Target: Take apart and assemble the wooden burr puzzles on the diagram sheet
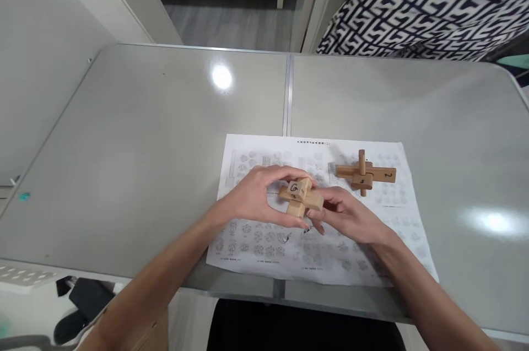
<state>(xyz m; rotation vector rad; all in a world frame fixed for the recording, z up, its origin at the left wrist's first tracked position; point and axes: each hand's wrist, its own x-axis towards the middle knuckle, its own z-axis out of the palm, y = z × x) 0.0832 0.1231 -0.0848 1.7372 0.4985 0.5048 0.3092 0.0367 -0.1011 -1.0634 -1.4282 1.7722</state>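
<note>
Wooden block puzzle [301, 196] is held over a printed sheet [264, 144] on the worktop [157, 147], spanned by the left hand [262, 196], its grip curved wide, and pinched by the right hand [349, 213].

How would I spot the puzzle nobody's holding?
On the table lies a printed sheet. Near its far right corner sits the loose puzzle, a long bar crossed by a thin rod. Unlike the chunkier puzzle in the right hand, it lies untouched.
</note>
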